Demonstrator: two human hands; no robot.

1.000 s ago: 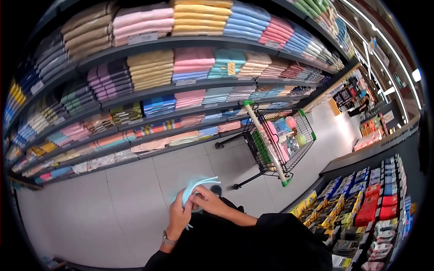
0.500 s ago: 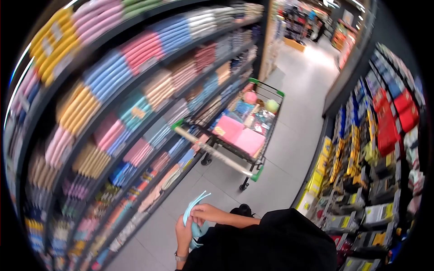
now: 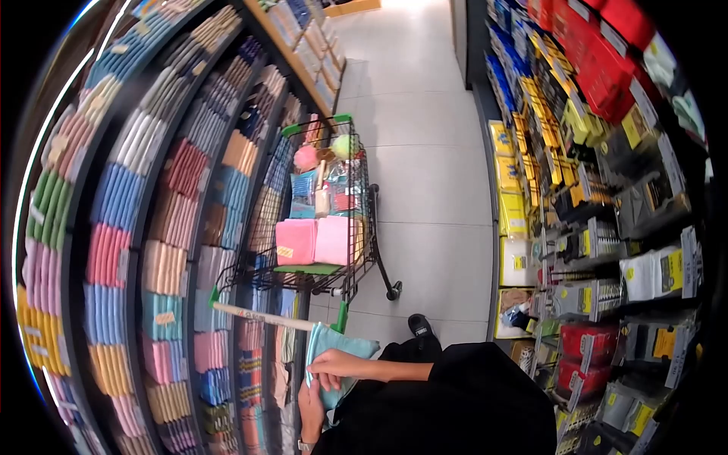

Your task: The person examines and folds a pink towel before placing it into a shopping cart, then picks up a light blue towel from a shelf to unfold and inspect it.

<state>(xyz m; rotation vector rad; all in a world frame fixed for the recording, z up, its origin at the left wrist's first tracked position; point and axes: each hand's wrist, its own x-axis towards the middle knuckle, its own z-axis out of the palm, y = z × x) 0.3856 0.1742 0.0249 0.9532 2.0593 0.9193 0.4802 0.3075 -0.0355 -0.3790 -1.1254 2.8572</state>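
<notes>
A light teal towel (image 3: 350, 347), partly folded, hangs between my hands at the bottom middle of the head view. My right hand (image 3: 332, 368) reaches in from the right and pinches its left edge. Just below it, my left hand (image 3: 311, 400), with a watch on the wrist, is closed on the towel's lower edge; some of those fingers are hidden. Close beyond the towel is the pale handle (image 3: 262, 316) of a shopping cart with green corners, which the towel's top overlaps in view.
Inside the cart (image 3: 362, 227) lie folded pink towels (image 3: 296, 241), packets and two fluffy balls. Shelves of stacked towels (image 3: 110, 254) line the left. Packaged goods (image 3: 584, 299) hang along the right. Grey tiled floor (image 3: 432, 189) runs ahead between them.
My view has turned, so the cart now appears nearer and left of the aisle. The towel, narrow and bunched before, is spread wider and raised in my hands.
</notes>
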